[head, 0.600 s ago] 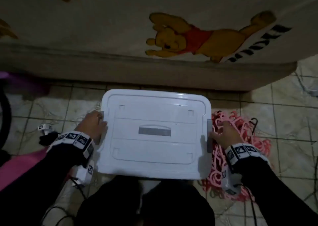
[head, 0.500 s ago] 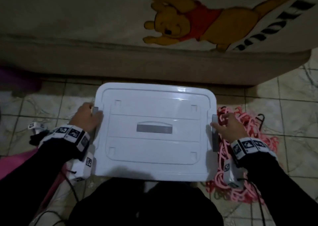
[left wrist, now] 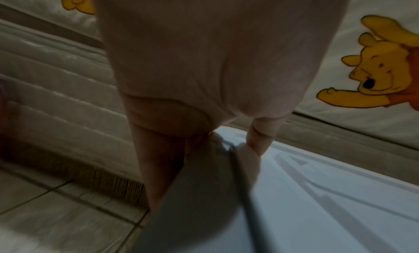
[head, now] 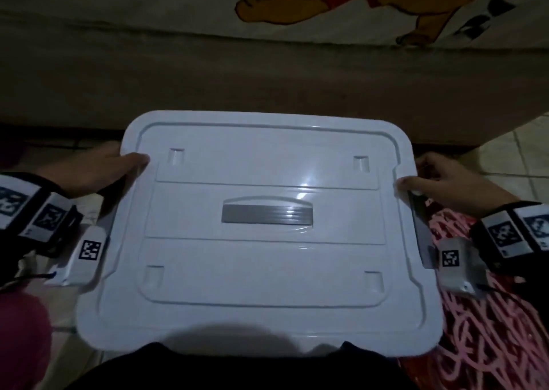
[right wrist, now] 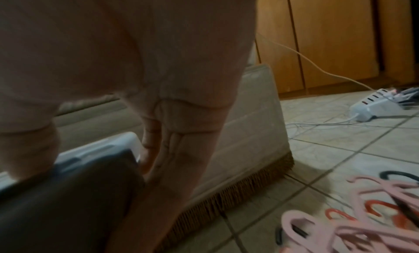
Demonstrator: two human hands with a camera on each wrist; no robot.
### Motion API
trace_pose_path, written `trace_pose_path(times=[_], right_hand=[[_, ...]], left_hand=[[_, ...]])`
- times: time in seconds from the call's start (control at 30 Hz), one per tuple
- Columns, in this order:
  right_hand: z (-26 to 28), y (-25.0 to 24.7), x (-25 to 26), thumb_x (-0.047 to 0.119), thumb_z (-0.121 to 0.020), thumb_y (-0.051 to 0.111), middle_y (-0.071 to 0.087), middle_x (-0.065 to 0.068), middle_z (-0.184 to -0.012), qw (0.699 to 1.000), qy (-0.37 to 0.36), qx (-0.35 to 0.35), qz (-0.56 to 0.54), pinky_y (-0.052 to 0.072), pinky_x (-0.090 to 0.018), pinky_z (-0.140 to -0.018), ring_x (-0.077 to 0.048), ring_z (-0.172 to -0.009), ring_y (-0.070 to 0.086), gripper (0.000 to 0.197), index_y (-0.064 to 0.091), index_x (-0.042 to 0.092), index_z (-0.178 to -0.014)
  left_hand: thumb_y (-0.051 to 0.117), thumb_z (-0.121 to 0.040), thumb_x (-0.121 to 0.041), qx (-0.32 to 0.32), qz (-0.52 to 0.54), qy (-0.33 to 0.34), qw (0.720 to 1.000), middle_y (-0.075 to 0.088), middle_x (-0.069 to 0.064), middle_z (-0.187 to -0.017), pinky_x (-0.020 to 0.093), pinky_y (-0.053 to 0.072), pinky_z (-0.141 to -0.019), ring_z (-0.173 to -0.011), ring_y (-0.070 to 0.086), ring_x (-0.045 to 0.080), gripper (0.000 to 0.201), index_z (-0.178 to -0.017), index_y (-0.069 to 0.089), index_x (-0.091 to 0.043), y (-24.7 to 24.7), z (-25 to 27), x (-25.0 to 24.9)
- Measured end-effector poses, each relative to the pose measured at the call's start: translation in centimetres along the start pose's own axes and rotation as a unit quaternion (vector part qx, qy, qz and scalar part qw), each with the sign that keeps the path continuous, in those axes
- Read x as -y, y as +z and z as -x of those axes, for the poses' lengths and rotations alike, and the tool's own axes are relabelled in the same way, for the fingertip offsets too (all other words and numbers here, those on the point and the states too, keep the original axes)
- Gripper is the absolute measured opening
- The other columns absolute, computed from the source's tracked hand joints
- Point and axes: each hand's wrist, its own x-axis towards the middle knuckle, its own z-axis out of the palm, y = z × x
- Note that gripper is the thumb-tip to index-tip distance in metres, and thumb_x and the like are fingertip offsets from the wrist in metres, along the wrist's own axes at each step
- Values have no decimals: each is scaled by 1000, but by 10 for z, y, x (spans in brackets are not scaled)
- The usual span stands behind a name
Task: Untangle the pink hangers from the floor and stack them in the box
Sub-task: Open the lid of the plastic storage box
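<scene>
— Where are your hands?

— Your left hand point(head: 89, 175) grips the left edge of the white box lid point(head: 261, 235), thumb on top, fingers curled under. Your right hand point(head: 451, 187) clasps the right edge by the grey latch point(head: 420, 229).

— And the pink hangers point(head: 487, 330)?

— Tangled on the tiled floor point(right wrist: 340, 149), just beside the lid's right edge; the lid hides the box under it.

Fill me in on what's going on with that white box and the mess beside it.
A person crouched on the tiled floor grips the white box lid at both side edges: left hand on one, right hand on the other by the grey latch. The lid looks to be coming off. The pink hangers lie tangled on the floor by the right hand, none packed yet.
</scene>
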Motion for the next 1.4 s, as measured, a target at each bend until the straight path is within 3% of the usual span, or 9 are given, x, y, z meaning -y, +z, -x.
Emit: trace_pose_path(times=[0.13, 0.27, 0.37, 0.53, 0.6, 0.73, 0.83, 1.07, 1.4], right_hand=[[-8, -3, 2, 32, -80, 70, 66, -8, -91, 1000, 3, 7, 15, 53, -38, -68, -24, -82, 65, 28, 56, 14, -97], [-4, -2, 4, 36, -81, 69, 66, -8, -94, 999, 5, -11, 40, 53, -47, -85, -27, -89, 64, 32, 58, 12, -100], [9, 4, 5, 39, -84, 67, 65, -7, -97, 998, 3, -43, 47, 51, -38, -79, -24, -90, 61, 36, 58, 10, -103], [36, 25, 4, 37, -91, 58, 61, -13, -109, 992, 24, -89, 85, 45, -32, -76, -30, -100, 58, 40, 53, 6, -116], [47, 34, 3, 38, -93, 54, 59, -15, -117, 989, 34, -96, 109, 40, -30, -74, -32, -104, 57, 42, 49, 6, -121], [67, 45, 0, 37, -95, 48, 60, -18, -112, 983, 41, -107, 144, 38, -31, -64, -30, -87, 56, 40, 46, 4, -119], [78, 48, -3, 35, -97, 43, 59, -20, -115, 980, 45, -101, 167, 47, -36, -77, -33, -97, 59, 39, 44, 5, -121], [94, 61, -10, 29, -100, 34, 62, -23, -114, 981, -2, -129, 142, 42, -33, -72, -36, -96, 61, 45, 30, 12, -141], [74, 60, -14, 25, -101, 28, 60, -26, -112, 979, -17, -140, 145, 40, -34, -75, -37, -99, 59, 33, 39, 8, -127]], left_hand=[[57, -91, -42, 14, -2, -17, 1000, 63, 14, -63, 33, 48, -58, -58, 59, 28, 44, -81, 63, 1, -5, -10, 3], [55, -90, -47, 29, 3, 17, 999, 68, 24, -85, 39, 50, -73, -75, 64, 32, 48, -95, 66, 0, -6, 3, 0], [55, -92, -42, -4, -14, 41, 999, 67, 13, -95, 35, 49, -77, -84, 62, 27, 41, -103, 64, -4, 0, 23, -5], [58, -92, -37, -41, -69, 33, 996, 56, 22, -126, 40, 44, -96, -113, 55, 36, 54, -128, 49, 2, 13, 61, -3], [56, -93, -38, -63, -96, 17, 993, 52, 23, -131, 37, 43, -93, -115, 53, 37, 59, -135, 43, 1, 17, 77, 0], [54, -95, -35, -63, -85, 9, 994, 62, 23, -113, 38, 49, -80, -96, 60, 35, 47, -122, 50, 3, 23, 103, 11], [51, -97, -34, -60, -63, -16, 996, 62, 23, -104, 41, 54, -76, -89, 62, 35, 39, -111, 52, 2, 25, 119, 17], [41, -100, -32, -103, -94, -8, 990, 56, 25, -122, 34, 42, -83, -105, 56, 35, 42, -122, 51, 2, 38, 126, 19], [23, -104, -21, -157, -91, 25, 983, 57, 32, -116, 38, 42, -83, -105, 56, 41, 43, -116, 50, 10, 46, 108, 24]])
